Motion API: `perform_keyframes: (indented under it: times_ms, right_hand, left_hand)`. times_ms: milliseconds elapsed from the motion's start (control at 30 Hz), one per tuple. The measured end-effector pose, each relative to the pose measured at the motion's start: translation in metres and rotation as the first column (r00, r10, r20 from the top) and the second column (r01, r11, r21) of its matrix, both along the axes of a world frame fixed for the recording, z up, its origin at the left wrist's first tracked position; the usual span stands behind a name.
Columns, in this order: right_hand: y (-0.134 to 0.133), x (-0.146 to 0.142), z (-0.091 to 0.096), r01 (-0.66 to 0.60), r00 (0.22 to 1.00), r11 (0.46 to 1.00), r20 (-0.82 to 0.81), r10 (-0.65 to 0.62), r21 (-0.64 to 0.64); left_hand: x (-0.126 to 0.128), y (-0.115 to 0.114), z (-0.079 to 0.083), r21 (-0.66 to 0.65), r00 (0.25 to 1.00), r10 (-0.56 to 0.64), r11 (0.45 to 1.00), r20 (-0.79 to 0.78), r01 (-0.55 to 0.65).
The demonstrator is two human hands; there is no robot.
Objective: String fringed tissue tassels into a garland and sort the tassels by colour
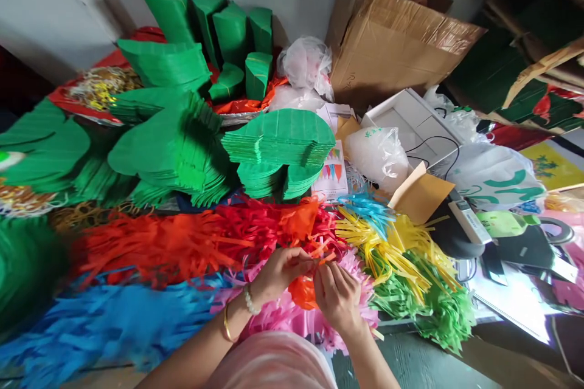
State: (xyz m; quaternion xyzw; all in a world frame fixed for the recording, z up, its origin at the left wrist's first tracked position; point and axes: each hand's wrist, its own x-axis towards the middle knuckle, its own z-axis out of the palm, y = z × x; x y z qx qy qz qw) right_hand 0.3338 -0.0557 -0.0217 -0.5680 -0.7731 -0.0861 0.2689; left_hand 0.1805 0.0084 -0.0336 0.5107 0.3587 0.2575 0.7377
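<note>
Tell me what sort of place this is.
Probably a paper-decoration workshop: stacks of cut green paper shapes, heaps of fringed tissue, a cardboard box, left hand and right hand pinching an orange piece.

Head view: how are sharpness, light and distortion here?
Head view: the left hand and right hand on the orange fringe are fairly sharp; the blue fringe at lower left is smeared; a white surface at lower right is blown out; edges bow, wide-angle.
</note>
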Motion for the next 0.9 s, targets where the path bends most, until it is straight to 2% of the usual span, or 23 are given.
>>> perform_keyframes:
  times_ms: [200, 400, 500, 567, 633, 733, 800, 900]
  right_hand:
    - [0.004, 0.0, 0.006, -0.025, 1.0, 0.999, -0.012, 0.025, -0.026]
    - [0.007, 0.001, 0.001, -0.059, 0.998, 0.998, -0.029, 0.058, -0.015]
    - [0.009, 0.01, 0.002, 0.052, 0.996, 0.998, -0.074, -0.049, 0.041]
    - [0.011, 0.015, 0.005, 0.094, 0.989, 0.995, -0.119, -0.089, 0.035]
    - [0.014, 0.017, 0.007, 0.036, 0.992, 0.999, -0.122, -0.039, -0.025]
    - [0.017, 0.015, 0.005, -0.025, 0.994, 0.996, -0.108, 0.016, -0.089]
    - [0.017, 0.013, 0.003, -0.027, 0.994, 0.996, -0.107, 0.017, -0.085]
    - [0.016, 0.014, 0.0, -0.05, 0.994, 0.996, -0.102, 0.042, -0.08]
  left_hand:
    - [0.003, 0.006, -0.007, -0.17, 0.992, -0.003, 0.985, 0.124, 0.025]
    - [0.0, 0.011, -0.014, -0.184, 0.993, 0.015, 0.983, 0.116, 0.006]
    - [-0.001, 0.013, -0.022, -0.203, 0.996, 0.058, 0.978, 0.074, -0.042]
    - [0.0, 0.013, -0.023, -0.224, 0.996, 0.057, 0.974, 0.069, -0.04]
    - [0.002, 0.014, -0.019, -0.181, 0.995, 0.049, 0.983, 0.085, -0.033]
    - [0.005, 0.016, -0.006, -0.026, 0.996, 0.046, 0.999, 0.073, -0.044]
    - [0.006, 0.017, 0.0, 0.049, 0.999, -0.014, 0.999, 0.044, 0.012]
    - [0.008, 0.018, -0.001, 0.104, 0.995, -0.093, 0.991, 0.033, 0.09]
